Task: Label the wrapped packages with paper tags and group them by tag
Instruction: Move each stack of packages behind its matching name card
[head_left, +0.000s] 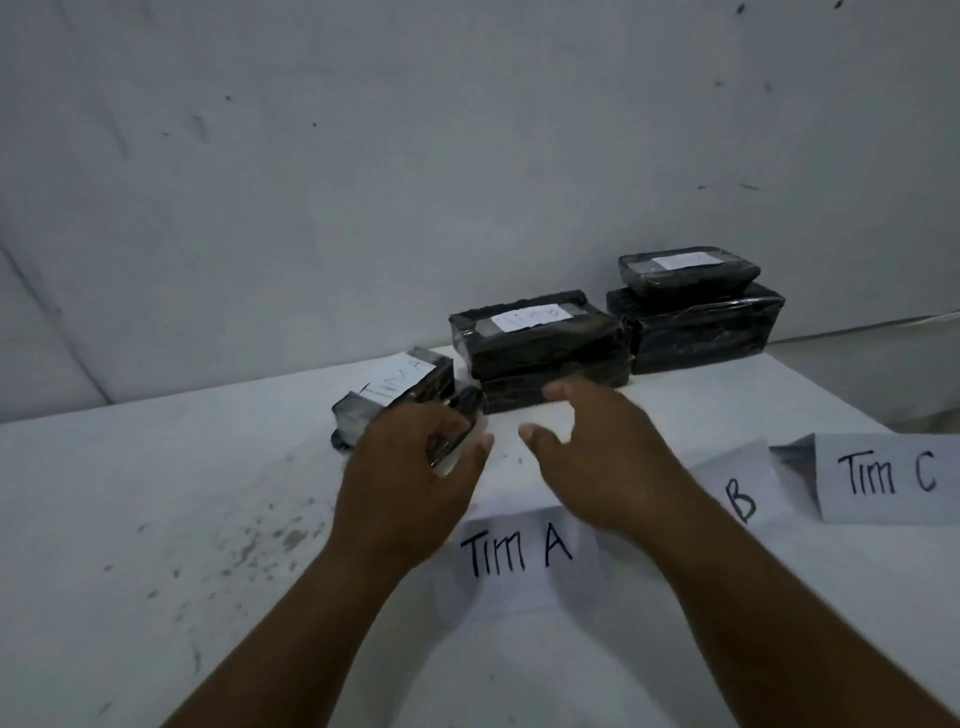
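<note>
My left hand (410, 467) grips a small black wrapped package (457, 431) just above the white table (156, 519). Right behind it lies a tilted black package with a paper tag reading "Tim A" (392, 387). My right hand (597, 452) hovers open beside the left, fingers spread, in front of a stack of two black packages with a tag on top (540, 343). Farther right stands another stack, a small tagged package (685, 270) on a larger one (696, 327). Three paper signs lie in front: "Tim A" (519, 556), one showing "B" (737, 499), "Tim C" (888, 475).
A white wall (415, 156) rises directly behind the table. The table's right edge runs diagonally past the "Tim C" sign. Dark specks mark the tabletop at the left.
</note>
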